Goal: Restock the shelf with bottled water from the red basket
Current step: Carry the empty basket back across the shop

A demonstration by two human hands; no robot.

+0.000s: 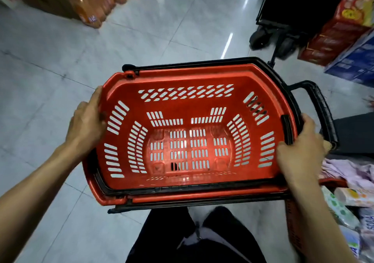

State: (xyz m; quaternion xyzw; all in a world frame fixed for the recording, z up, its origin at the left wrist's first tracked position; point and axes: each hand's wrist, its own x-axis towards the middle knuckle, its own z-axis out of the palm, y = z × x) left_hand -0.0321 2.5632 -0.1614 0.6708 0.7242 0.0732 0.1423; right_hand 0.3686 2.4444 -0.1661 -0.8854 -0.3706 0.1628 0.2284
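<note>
Holding the red basket (pixel 182 74) over the tiled floor (pixel 50 70), one hand at each short end. Left hand (pixel 87 121) grips the left rim, fingers curled round the outside, thumb by the edge. Right hand (pixel 297 153) is wrapped over the right rim, next to the black handle (pixel 321 108) that sticks out loose past it. The basket is empty: floor shows through the slots, and I see no bottled water in it and no shelf in view. My read: unloading is done, or I need a refill. Risks from here: that loose handle is near the black trolley (pixel 283 19) and could snag on it if I swing right. The packaged goods (pixel 344 202) sit tight against my right side, so an elbow or the basket corner could knock them over. The basket blocks my view of my feet, and the floor looks glossy, so a slip or a trip is possible when I step off. The grip is rim-only, so a twist could pop one side free. The orange packs (pixel 91 1) at far left are well apart, no issue.
</note>
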